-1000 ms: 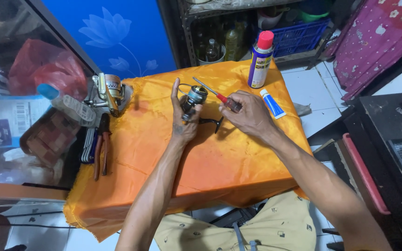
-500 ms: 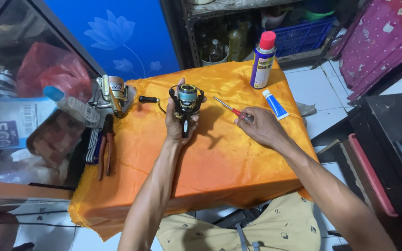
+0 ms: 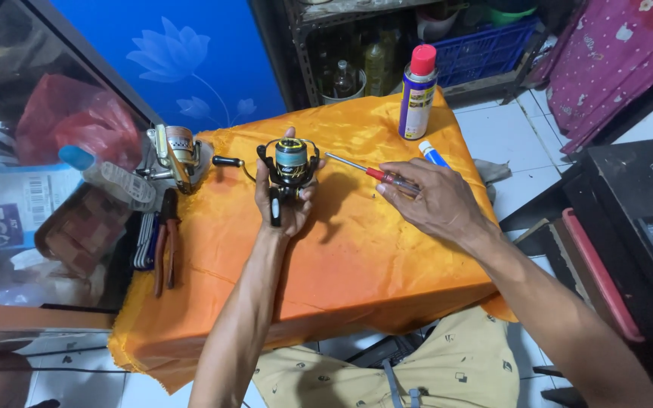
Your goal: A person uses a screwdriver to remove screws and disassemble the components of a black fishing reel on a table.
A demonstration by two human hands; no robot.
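From the head camera, looking down, a small surface is draped in a bright orange cloth. The left hand is raised above the middle of it, fingers wrapped around the foot and stem of a black and gold fishing reel, so the hand is closed on the reel. The reel's spool faces up toward the camera, and its black crank knob sticks out to the left, just over the cloth.

The right hand lies to the right of the reel, near it but not touching it. Its fingers curl loosely over the red handle of a screwdriver, pinning it rather than gripping it in a fist. The steel shaft points left toward the reel and its tip stops just short of it.

At the far edge of the surface stands a spray can with a red cap, upright, and a small blue and white tube lies just behind the right hand. At the left edge rests a second reel, silver and gold, and pliers with red grips lie below it along the cloth's left side.
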